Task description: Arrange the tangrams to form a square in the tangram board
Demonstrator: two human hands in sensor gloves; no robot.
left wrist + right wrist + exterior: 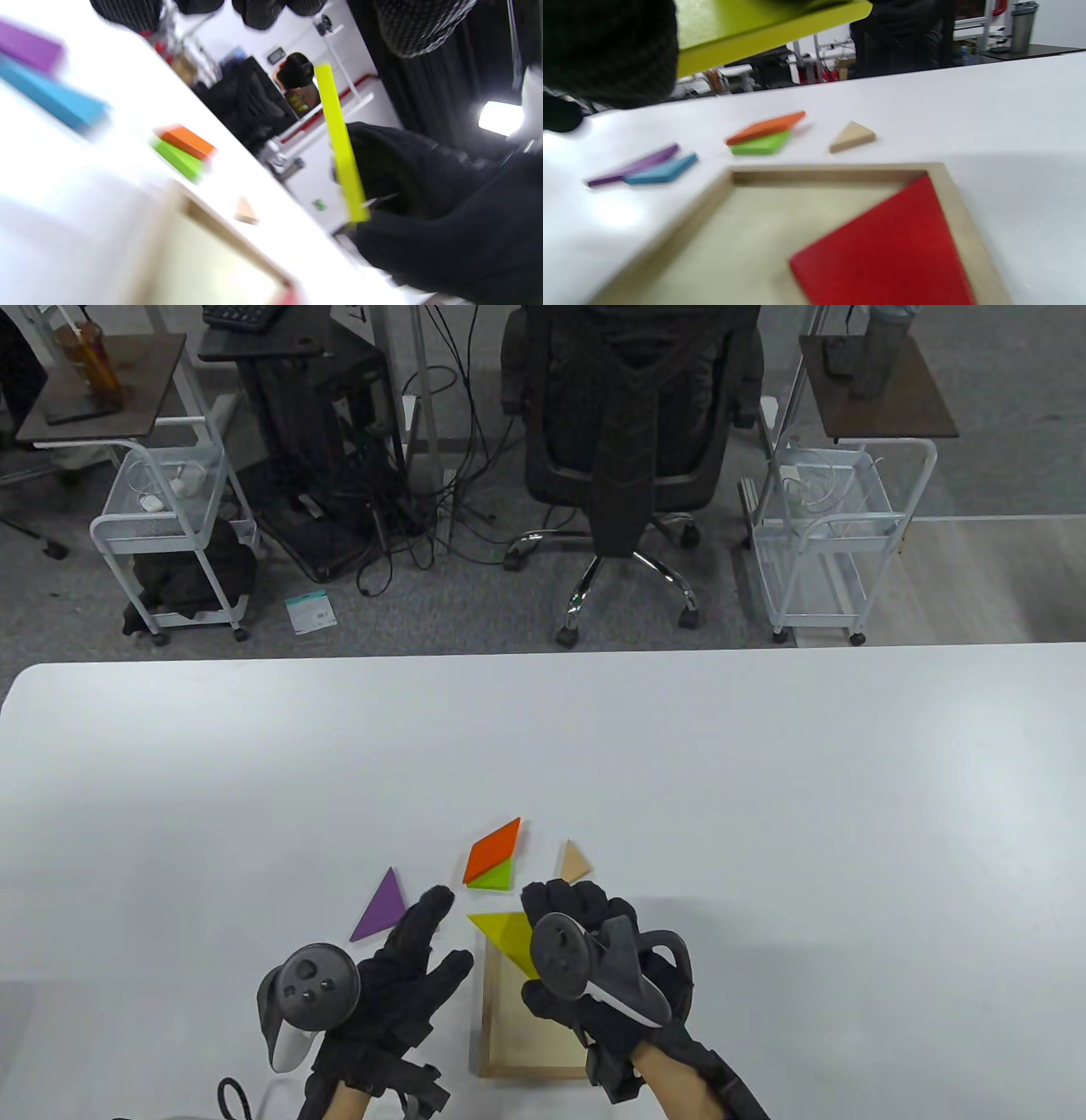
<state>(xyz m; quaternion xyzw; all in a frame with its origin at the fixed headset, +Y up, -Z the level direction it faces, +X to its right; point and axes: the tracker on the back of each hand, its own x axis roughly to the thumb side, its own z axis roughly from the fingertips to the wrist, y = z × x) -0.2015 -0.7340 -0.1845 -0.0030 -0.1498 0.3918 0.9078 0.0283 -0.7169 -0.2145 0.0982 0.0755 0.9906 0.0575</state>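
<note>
The wooden tangram board (pixel 492 1044) (pixel 950 190) lies near the table's front edge, with a red triangle (pixel 895 254) in its right part. My right hand (pixel 560 912) holds a yellow-green triangle (pixel 507 937) (pixel 341 144) (pixel 763 25) in the air over the board's far end. My left hand (pixel 428 929) hovers left of the board with straight fingers, holding nothing. Loose on the table lie an orange piece (pixel 492 848) (pixel 765 127) over a green piece (pixel 494 878) (pixel 761 144), a tan triangle (pixel 574 861) (pixel 852 136), a purple triangle (pixel 380 906) (pixel 634 165) and a blue piece (pixel 664 171).
The white table (pixel 764 780) stretches wide beyond the pieces. Past its far edge stand an office chair (pixel 632 432), white wire carts (pixel 831 526) and cables on the floor.
</note>
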